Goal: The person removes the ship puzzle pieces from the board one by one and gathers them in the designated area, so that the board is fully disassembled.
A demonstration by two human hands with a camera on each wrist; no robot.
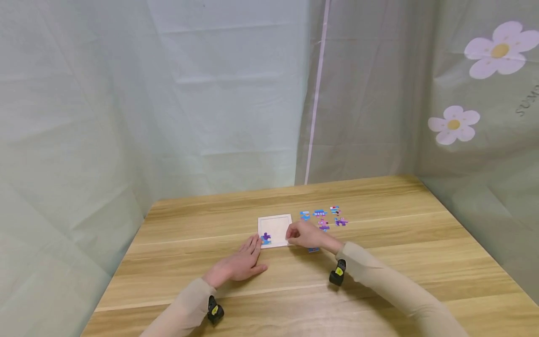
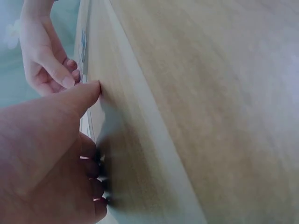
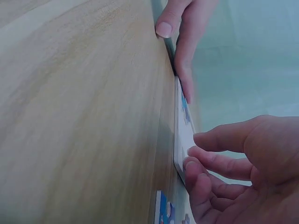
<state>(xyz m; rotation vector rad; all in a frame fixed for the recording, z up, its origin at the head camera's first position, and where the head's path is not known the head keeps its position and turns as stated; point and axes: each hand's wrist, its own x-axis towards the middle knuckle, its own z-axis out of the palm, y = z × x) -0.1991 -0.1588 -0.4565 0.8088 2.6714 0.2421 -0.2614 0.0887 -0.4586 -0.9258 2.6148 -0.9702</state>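
A square pale puzzle tray (image 1: 275,223) lies on the table, with one purple-and-blue puzzle piece (image 1: 266,241) in its near left corner. My left hand (image 1: 242,264) rests palm down, its extended fingers touching the tray's left edge beside that piece. Over the tray's near right corner, my right hand (image 1: 306,234) has bent fingers, with thumb and forefinger close together. In the right wrist view the tray (image 3: 185,140) is seen almost edge-on behind the right hand's fingertips (image 3: 200,140). Whether a piece sits between them cannot be made out.
Several loose puzzle pieces (image 1: 320,213) in blue, purple and pink lie right of the tray. Another blue piece (image 1: 313,250) shows below the right wrist. The wooden table (image 1: 379,234) backs onto hanging cloth (image 1: 231,93), with more flowered cloth (image 1: 471,178) on the right.
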